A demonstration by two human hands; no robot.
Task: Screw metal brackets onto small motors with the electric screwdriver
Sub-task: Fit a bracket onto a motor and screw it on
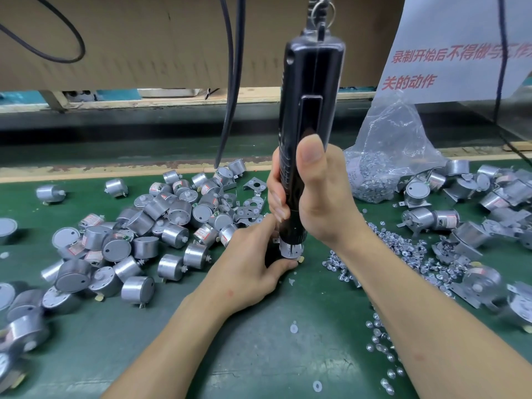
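The job looks to be somewhere in the middle. To the left of the left hand a big heap of bare motors waits for fitting, and loose brackets lie just behind that hand's fingers. To the right of the right hand lies a smaller scatter of bracketed motors, which I take as finished pieces. More seems left to do than is done, judging by the two heaps.

The step in hand appears to be driving a screw. The right hand is wrapped round the lower body of the electric screwdriver, thumb laid up its face and fingers curled round the far side. The tool stands upright, hung from a ring above. The left hand is curled round a motor directly under the tool's nose, thumb below it and fingers behind, steadying it on the green tabletop. Whether the bit is seated in a screw head cannot be told; both hands hide the contact.

Loose screws are strewn beside the right wrist, and a clear bag of more of them (plenty, by the look of it) slumps beyond the right hand.
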